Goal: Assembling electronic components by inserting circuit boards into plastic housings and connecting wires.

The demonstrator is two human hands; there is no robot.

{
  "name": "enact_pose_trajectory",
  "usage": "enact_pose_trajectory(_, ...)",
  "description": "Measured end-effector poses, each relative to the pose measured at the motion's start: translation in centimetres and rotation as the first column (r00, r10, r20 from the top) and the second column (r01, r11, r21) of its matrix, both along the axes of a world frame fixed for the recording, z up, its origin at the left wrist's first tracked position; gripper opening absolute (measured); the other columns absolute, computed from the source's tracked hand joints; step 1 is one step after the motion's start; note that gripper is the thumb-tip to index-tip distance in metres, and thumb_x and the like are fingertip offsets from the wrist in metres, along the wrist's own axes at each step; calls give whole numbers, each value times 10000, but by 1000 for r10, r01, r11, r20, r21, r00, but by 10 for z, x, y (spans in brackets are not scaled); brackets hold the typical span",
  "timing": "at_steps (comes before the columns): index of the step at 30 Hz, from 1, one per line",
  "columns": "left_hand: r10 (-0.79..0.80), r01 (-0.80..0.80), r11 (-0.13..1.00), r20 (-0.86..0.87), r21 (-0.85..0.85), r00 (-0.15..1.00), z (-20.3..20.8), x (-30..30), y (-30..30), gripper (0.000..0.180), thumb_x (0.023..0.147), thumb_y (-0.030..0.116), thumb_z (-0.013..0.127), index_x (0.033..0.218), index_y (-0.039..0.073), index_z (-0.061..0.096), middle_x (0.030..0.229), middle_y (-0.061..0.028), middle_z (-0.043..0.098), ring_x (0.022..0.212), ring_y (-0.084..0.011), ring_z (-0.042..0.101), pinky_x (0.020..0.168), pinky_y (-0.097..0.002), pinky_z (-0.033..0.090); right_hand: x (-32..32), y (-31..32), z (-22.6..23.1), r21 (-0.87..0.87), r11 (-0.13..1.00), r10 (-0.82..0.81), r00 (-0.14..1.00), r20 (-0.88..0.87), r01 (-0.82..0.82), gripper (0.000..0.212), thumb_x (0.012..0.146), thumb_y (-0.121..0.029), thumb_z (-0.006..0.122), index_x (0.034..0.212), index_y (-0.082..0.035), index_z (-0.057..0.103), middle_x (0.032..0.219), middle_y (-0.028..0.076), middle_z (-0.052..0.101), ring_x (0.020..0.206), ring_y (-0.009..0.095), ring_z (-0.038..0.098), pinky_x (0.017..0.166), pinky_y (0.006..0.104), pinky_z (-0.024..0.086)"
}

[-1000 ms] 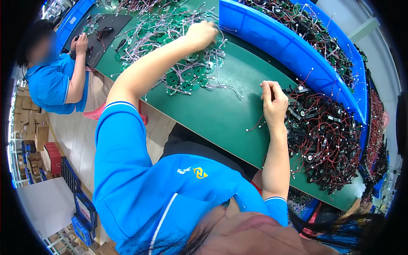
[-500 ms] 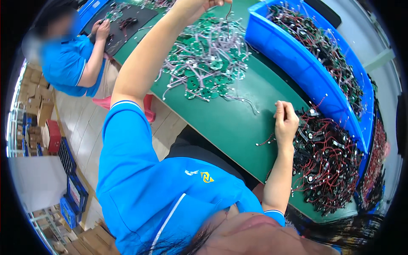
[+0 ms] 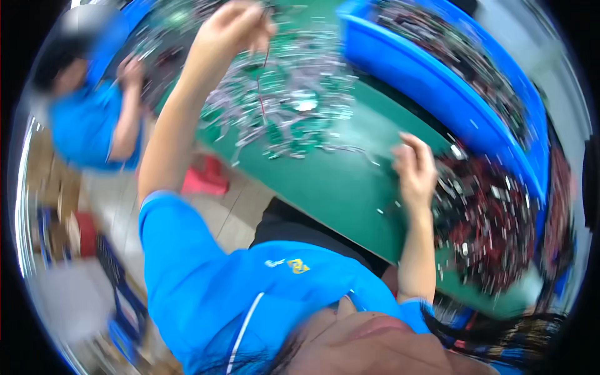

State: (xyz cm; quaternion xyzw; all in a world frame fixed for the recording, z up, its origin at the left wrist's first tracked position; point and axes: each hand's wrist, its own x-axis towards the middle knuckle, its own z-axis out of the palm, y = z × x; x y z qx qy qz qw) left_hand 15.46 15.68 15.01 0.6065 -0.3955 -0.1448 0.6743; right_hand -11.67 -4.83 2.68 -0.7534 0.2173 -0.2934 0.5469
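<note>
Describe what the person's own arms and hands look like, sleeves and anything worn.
Both forearms are bare, with short bright blue sleeves ending above the elbows. The left hand and right hand are bare too: no gloves, and no watch or rings visible, though the picture is blurred.

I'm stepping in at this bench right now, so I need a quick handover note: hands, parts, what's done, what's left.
Left hand: raised over the far side of the green table, pinching a thin red wire that hangs down.
Right hand: low at the table edge beside the dark red-and-black wired parts; the picture is too blurred to tell whether it grips anything.
Green boards with pale wires lie heaped under the left hand; a blue bin holds more parts.
Done: a sizeable pile on the left. Left: a large heap on the right.
</note>
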Motion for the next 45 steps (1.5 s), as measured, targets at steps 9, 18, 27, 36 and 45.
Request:
enact_pose_trajectory(9,-585,623,743,-216,245,782,-43,-148,-89,137,841,25,553,969,-15,582,911,-107,568,650,-159,566,555,-221,453,-42,21,45,300,917,204,955,214,-263,147,895,-86,520,1039,-59,536,797,43,613,648,90,540,567,223,433)
enact_pose_trajectory(18,-644,564,735,131,376,753,-68,-194,-120,223,826,-21,528,1046,9,542,996,-103,549,729,-156,579,586,-218,446,-193,-65,103,223,966,-176,961,213,128,89,885,-154,562,888,-65,573,599,28,560,516,91,512,443,207,384)
enact_pose_trajectory(27,-659,558,719,152,414,737,-94,-198,-129,255,824,-25,522,1074,25,538,1030,-90,536,734,-163,599,589,-223,443,-315,-202,129,81,664,-721,609,331,743,615,857,-192,613,1311,72,294,1156,236,508,978,303,593,793,354,552)
enact_pose_trajectory(36,-723,622,649,100,439,683,-111,-214,-122,216,831,-18,527,1042,14,562,1022,-105,543,701,-170,602,593,-229,446,-212,-105,55,77,925,-381,909,168,373,343,877,-39,505,1215,-43,445,1077,122,551,835,155,584,649,249,502)
enact_pose_trajectory(45,-638,532,752,227,390,736,-124,-208,-96,241,801,-22,555,1037,20,571,1024,-107,563,777,-203,586,652,-261,460,-159,-56,47,-221,908,-323,931,170,355,164,843,-16,533,994,-20,598,900,67,616,696,148,568,617,243,454)
